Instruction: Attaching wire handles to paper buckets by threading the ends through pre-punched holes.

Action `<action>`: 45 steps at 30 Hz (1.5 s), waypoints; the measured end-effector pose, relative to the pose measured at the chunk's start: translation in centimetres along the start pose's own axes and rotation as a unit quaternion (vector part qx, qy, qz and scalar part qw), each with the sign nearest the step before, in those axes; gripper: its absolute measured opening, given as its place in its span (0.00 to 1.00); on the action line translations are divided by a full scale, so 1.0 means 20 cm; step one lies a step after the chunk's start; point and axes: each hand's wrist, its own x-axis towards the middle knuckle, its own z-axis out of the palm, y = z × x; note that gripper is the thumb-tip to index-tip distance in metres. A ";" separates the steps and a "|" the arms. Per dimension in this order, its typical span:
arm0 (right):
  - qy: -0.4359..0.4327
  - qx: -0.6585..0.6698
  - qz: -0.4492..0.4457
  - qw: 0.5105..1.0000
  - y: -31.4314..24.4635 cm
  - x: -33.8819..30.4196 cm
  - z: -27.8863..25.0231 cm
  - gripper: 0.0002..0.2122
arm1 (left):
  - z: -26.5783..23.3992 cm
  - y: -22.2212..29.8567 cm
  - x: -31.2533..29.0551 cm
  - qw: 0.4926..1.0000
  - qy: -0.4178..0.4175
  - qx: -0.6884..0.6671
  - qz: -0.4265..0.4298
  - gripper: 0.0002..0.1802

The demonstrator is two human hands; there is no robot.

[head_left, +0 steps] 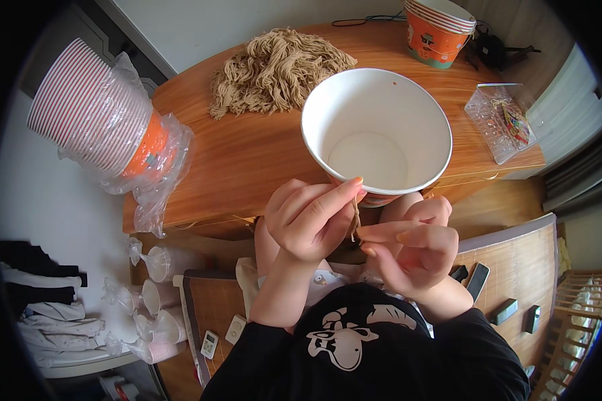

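A large white-lined paper bucket (334,120) stands tilted toward me at the table's near edge, and I see down into its bare inside. Near its far rim is a small dark hole. Just in front of its near rim, my left hand (306,217) pinches the upper end of a short tan cord (356,217) between thumb and fingers. My right hand (418,244) holds the cord's lower part in a fingertip pinch. Behind the bucket, to the left, a heap of similar tan cords (281,70) lies on the table.
The wooden table (241,160) carries stacked orange buckets (438,33) at the back right and a clear plastic tray (502,123) of small items. A tall bucket stack in plastic wrap (107,113) stands left. Wrapped white cups (160,301) sit lower left; a phone (477,281) lies right.
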 end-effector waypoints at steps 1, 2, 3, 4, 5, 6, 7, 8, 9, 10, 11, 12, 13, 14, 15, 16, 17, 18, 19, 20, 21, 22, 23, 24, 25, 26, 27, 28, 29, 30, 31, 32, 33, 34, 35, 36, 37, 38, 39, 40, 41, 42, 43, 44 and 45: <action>0.010 0.001 0.001 1.000 0.01 -0.03 0.01 0.24 | 0.00 0.00 0.00 1.000 0.000 0.001 0.000 0.15; 0.010 0.002 0.000 1.000 0.01 -0.04 0.02 0.24 | 0.00 0.00 -0.01 1.000 -0.002 0.005 -0.004 0.17; 0.027 -0.005 0.012 1.000 0.02 -0.06 0.03 0.24 | 0.00 0.00 -0.01 1.000 -0.004 0.009 -0.009 0.18; 0.043 -0.014 0.024 0.999 0.03 -0.07 0.03 0.24 | 0.00 0.00 -0.01 1.000 -0.005 0.008 -0.008 0.18; 0.042 -0.031 0.038 0.998 0.03 -0.08 0.05 0.24 | 0.01 0.01 -0.01 1.000 -0.011 -0.007 -0.019 0.19; 0.041 -0.048 0.053 0.997 0.02 -0.08 0.08 0.24 | 0.01 0.02 -0.02 0.999 -0.018 -0.022 -0.030 0.20; 0.035 -0.060 0.074 0.995 0.00 -0.07 0.10 0.23 | 0.01 0.03 -0.02 0.999 -0.019 -0.023 -0.030 0.20; 0.014 -0.061 0.097 0.993 -0.01 -0.06 0.10 0.25 | 0.02 0.03 -0.04 0.998 -0.002 -0.040 -0.042 0.20; -0.007 -0.063 0.119 0.991 -0.02 -0.06 0.10 0.26 | 0.02 0.03 -0.05 0.997 0.016 -0.058 -0.054 0.21; -0.022 -0.067 0.105 0.992 -0.02 -0.04 0.09 0.26 | 0.02 0.01 -0.05 0.998 0.028 -0.060 -0.019 0.21; -0.021 -0.067 0.104 0.992 -0.02 -0.04 0.09 0.26 | 0.02 0.00 -0.06 0.998 0.028 -0.060 -0.018 0.21; -0.032 -0.052 0.093 0.994 -0.02 -0.04 0.09 0.25 | 0.01 -0.01 -0.05 0.999 0.022 -0.044 0.022 0.22; -0.044 -0.036 0.082 0.995 -0.01 -0.05 0.09 0.24 | 0.01 -0.02 -0.06 0.998 0.016 -0.028 0.060 0.23; -0.044 -0.035 0.082 0.995 -0.01 -0.05 0.09 0.24 | 0.01 -0.03 -0.06 0.998 0.018 -0.020 0.062 0.22; -0.042 -0.021 0.070 0.996 -0.01 -0.04 0.08 0.23 | 0.01 -0.03 -0.06 0.998 0.018 -0.019 0.062 0.22; -0.039 -0.006 0.058 0.998 -0.02 -0.04 0.07 0.22 | -0.01 -0.04 -0.06 0.998 0.006 -0.016 0.068 0.21; -0.039 -0.006 0.057 0.998 -0.02 -0.04 0.06 0.22 | -0.01 -0.04 -0.05 0.997 -0.007 -0.013 0.075 0.20; -0.048 0.010 0.049 0.998 -0.03 -0.04 0.06 0.23 | -0.01 -0.04 -0.06 0.997 -0.006 -0.012 0.076 0.20; -0.057 0.023 0.042 0.997 -0.03 -0.04 0.05 0.23 | -0.01 -0.03 -0.06 0.997 -0.001 -0.009 0.074 0.20; -0.056 0.021 0.041 0.997 -0.04 -0.04 0.05 0.23 | -0.01 -0.03 -0.06 0.997 0.004 -0.006 0.073 0.20; -0.060 0.036 0.047 0.996 -0.05 -0.04 0.05 0.23 | -0.01 -0.03 -0.06 0.997 0.004 -0.007 0.074 0.20; -0.064 0.054 0.053 0.995 -0.06 -0.04 0.05 0.23 | -0.02 -0.03 -0.06 0.997 -0.008 -0.002 0.081 0.21; -0.064 0.054 0.052 0.995 -0.06 -0.05 0.05 0.23 | -0.03 -0.02 -0.06 0.996 -0.020 0.003 0.089 0.22; -0.063 0.058 0.052 0.995 -0.06 -0.05 0.05 0.23 | -0.04 -0.02 -0.05 0.996 -0.020 0.003 0.090 0.22; -0.063 0.062 0.052 0.995 -0.07 -0.05 0.05 0.23 | -0.04 -0.01 -0.04 0.996 -0.029 -0.002 0.086 0.22; -0.063 0.062 0.051 0.995 -0.07 -0.05 0.05 0.23 | -0.04 -0.01 -0.03 0.996 -0.038 -0.007 0.083 0.22; -0.066 0.088 0.051 0.993 -0.08 -0.05 0.04 0.22 | -0.04 -0.02 -0.03 0.996 -0.038 -0.006 0.083 0.22; -0.069 0.113 0.051 0.990 -0.09 -0.04 0.03 0.21 | -0.04 -0.02 -0.04 0.996 -0.029 -0.004 0.085 0.22; -0.069 0.112 0.050 0.990 -0.10 -0.03 0.02 0.21 | -0.04 -0.03 -0.04 0.996 -0.020 -0.002 0.088 0.22; -0.082 0.148 0.057 0.984 -0.11 -0.02 0.01 0.20 | -0.03 -0.04 -0.03 0.996 -0.019 -0.002 0.088 0.22; -0.094 0.182 0.066 0.977 -0.11 -0.02 0.00 0.19 | -0.02 -0.05 -0.03 0.997 -0.006 0.011 0.072 0.21; -0.093 0.180 0.067 0.977 -0.11 -0.03 -0.01 0.19 | -0.01 -0.06 -0.03 0.998 0.008 0.023 0.055 0.20; -0.096 0.205 0.073 0.971 -0.11 -0.04 -0.02 0.19 | -0.01 -0.07 -0.03 0.999 0.000 0.022 0.029 0.20; -0.099 0.234 0.078 0.964 -0.11 -0.04 -0.02 0.18 | -0.02 -0.07 -0.03 0.999 0.000 0.024 0.030 0.20; -0.098 0.235 0.077 0.964 -0.11 -0.04 -0.02 0.18 | -0.03 -0.09 -0.02 0.999 0.010 0.023 0.026 0.19; -0.099 0.258 0.085 0.957 -0.11 -0.04 -0.03 0.17 | -0.04 -0.10 -0.02 0.999 0.019 0.022 0.021 0.18; -0.100 0.278 0.095 0.951 -0.10 -0.05 -0.04 0.15 | -0.04 -0.10 -0.03 1.000 0.015 0.020 0.012 0.17; -0.099 0.276 0.095 0.951 -0.11 -0.06 -0.06 0.15 | -0.05 -0.10 -0.04 1.000 0.015 0.018 0.012 0.17; -0.104 0.322 0.171 0.925 -0.12 -0.08 -0.09 0.14 | -0.04 -0.10 -0.04 1.000 0.019 -0.019 -0.013 0.17; -0.112 0.370 0.243 0.890 -0.13 -0.07 -0.12 0.13 | -0.06 -0.10 -0.04 0.998 0.024 -0.049 -0.036 0.17; -0.136 0.311 0.199 0.919 -0.12 -0.01 -0.17 0.11 | -0.07 -0.13 -0.06 0.996 0.045 -0.069 -0.032 0.16; -0.161 0.285 0.193 0.925 -0.09 0.02 -0.22 0.10 | -0.09 -0.16 -0.07 0.994 0.059 -0.084 -0.046 0.14; -0.184 0.259 0.187 0.930 -0.07 0.05 -0.27 0.10 | -0.11 -0.18 -0.08 0.991 0.073 -0.098 -0.059 0.13; -0.135 0.241 0.197 0.941 -0.06 0.05 -0.29 0.08 | -0.12 -0.21 -0.10 0.981 0.079 -0.149 -0.097 0.09; -0.111 0.230 0.176 0.951 0.00 0.04 -0.31 0.10 | -0.15 -0.25 -0.12 0.968 0.070 -0.207 -0.124 0.07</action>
